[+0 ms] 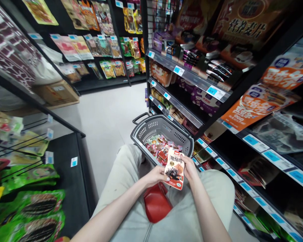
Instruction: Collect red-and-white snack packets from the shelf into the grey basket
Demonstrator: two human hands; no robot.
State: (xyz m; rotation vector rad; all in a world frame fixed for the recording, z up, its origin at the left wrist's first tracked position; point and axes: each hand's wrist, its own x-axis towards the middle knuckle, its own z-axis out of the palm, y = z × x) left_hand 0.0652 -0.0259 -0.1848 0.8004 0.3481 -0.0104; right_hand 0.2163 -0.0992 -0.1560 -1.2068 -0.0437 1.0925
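Note:
Both hands hold one small snack packet (175,169), white and orange with dark food pictured on it, above my lap. My left hand (155,175) grips its left edge with the fingers curled. My right hand (190,168) pinches its right edge. Just beyond the packet a grey plastic shopping basket (151,129) stands on the floor, and several small red and green snack packets (159,148) lie in it.
I sit on a red stool (155,203) in a narrow aisle. Dark shelves with packaged goods and blue price tags (214,91) rise on the right. Hooks with green snack bags (30,174) hang on the left. A cardboard box (57,92) sits on the floor further back.

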